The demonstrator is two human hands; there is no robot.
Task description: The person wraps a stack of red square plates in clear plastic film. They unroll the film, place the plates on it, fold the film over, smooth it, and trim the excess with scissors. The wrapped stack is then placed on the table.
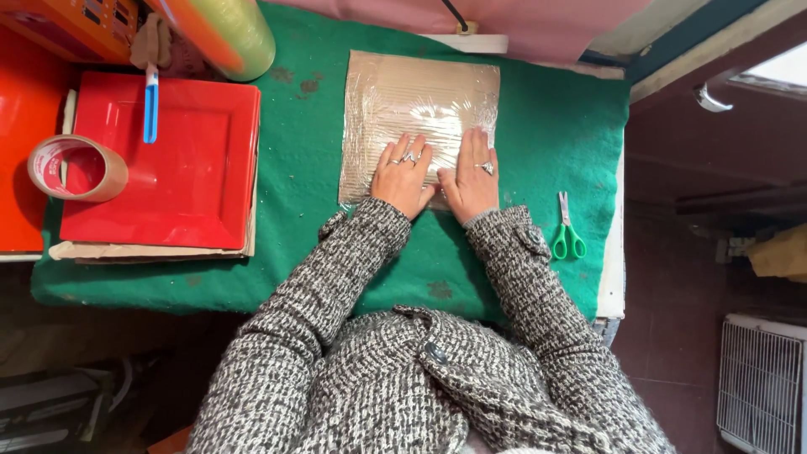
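Nearest the camera, two sleeves of a black-and-white tweed coat (420, 370) fill the lower middle of the view, with a dark button on each cuff and another on the chest. Both sleeves reach forward to a flat square of brown corrugated cardboard wrapped in clear plastic film (420, 105), which lies on a green felt table cover (555, 126) at the middle of the table. Its near edge is hidden under the hands. On that near edge the left hand (403, 175) lies flat, palm down, fingers spread a little, with rings on two fingers; it presses on the film and grips nothing. Just beside it, the right hand (472, 175) lies the same way, flat and open, one ring showing, thumbs of the two hands nearly meeting. To the right, well apart from the cardboard, small green-handled scissors (567, 229) lie closed on the felt. To the left, a square red plastic plate (168, 168) sits on top of a stack of pale cardboard sheets (151, 250), of which only the edges show. A blue-and-white utility knife (150, 105) lies on the plate's far rim, and a roll of brown packing tape (76, 168) stands at its left edge. At the top left a large roll of clear stretch film (231, 34) is cut off by the frame, and what lies beside it is hard to make out.
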